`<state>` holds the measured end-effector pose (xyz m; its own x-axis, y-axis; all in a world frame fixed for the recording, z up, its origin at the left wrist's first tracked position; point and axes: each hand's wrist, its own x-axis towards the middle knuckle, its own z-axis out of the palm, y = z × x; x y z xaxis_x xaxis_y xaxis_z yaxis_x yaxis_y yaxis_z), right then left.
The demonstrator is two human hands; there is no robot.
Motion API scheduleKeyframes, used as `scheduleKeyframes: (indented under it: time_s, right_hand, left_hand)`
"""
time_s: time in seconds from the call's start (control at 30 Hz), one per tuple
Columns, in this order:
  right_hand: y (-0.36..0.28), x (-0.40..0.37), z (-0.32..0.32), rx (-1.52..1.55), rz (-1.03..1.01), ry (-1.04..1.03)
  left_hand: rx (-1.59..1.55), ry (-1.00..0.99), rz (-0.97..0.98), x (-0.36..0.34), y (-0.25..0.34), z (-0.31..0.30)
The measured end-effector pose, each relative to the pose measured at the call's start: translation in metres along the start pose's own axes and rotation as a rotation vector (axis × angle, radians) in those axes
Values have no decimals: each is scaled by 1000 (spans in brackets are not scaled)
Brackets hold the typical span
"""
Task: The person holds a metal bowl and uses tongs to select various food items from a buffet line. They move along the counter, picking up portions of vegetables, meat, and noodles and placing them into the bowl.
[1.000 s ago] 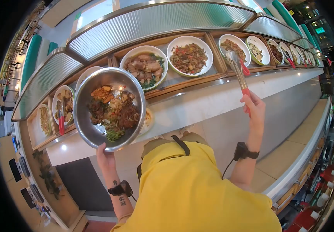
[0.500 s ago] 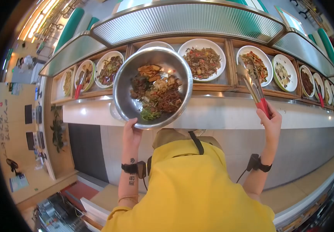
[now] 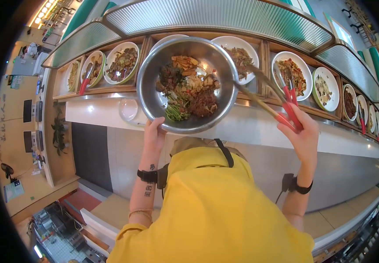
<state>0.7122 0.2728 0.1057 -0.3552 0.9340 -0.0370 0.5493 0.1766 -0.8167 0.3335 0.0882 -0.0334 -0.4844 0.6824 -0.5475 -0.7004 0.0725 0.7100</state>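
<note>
My left hand (image 3: 155,131) grips the near rim of a large steel bowl (image 3: 149,103), tilted above the counter. Several heaps of food lie inside it, among them green stalks (image 3: 177,112) and dark reddish shreds (image 3: 204,103). My right hand (image 3: 301,131) is closed around the red handles of metal tongs (image 3: 266,98). The tongs' arms are spread and blurred, their tips near the bowl's right rim and a white plate of brownish food (image 3: 240,58). Right of that, another white plate (image 3: 304,66) holds chopped food and a second pair of red-handled tongs (image 3: 288,85).
Further food plates stand in a wooden tray frame (image 3: 263,65), including one at the left (image 3: 121,62). A ribbed glass guard (image 3: 215,18) runs behind them. On the white counter (image 3: 97,111) lies a small clear dish (image 3: 128,109).
The bowl has shifted right and slightly up, uncovering the small dish. The tongs in my right hand have swung left and spread apart, and a second pair now shows on the plate behind.
</note>
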Motion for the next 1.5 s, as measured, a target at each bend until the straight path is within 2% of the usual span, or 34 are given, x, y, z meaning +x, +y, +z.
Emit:
scheduleKeyframes:
  time_s: [0.03, 0.07, 0.13, 0.17, 0.23, 0.43, 0.77, 1.07, 1.27, 1.37, 1.5]
  right_hand:
    - [-16, 10, 5, -154, -97, -84]
    - [-31, 22, 13, -155, -84, -87]
    - [-53, 49, 32, -644, -398, -208]
    - [-59, 62, 44, -650, -388, -213]
    - [-67, 90, 65, -786, -530, -309]
    - [-70, 152, 104, -954, -654, -502]
    - [-70, 165, 135, -1076, -525, -635]
    - [-75, 153, 132, -1076, -569, -724]
    - [-63, 158, 118, -1060, -560, -743]
    - [-56, 159, 104, -951, -558, -693]
    - [-64, 161, 88, -888, -432, -709]
  left_hand:
    - [6, 5, 25, 1, 1, -1]
    - [10, 8, 12, 4, 2, -3]
    - [-14, -28, 16, 10, 2, -9]
    - [-17, -28, 4, 11, 3, -10]
    - [-19, -21, -14, 14, 7, -10]
    - [-23, 35, -87, 22, 5, -14]
    - [-14, 2, -122, 22, 14, -19]
    - [-19, 3, -146, 24, 16, -22]
    - [-35, 48, -136, 21, 21, -9]
    - [-44, 35, -99, 21, 17, -7]
    - [-43, 11, -113, 26, 17, -14]
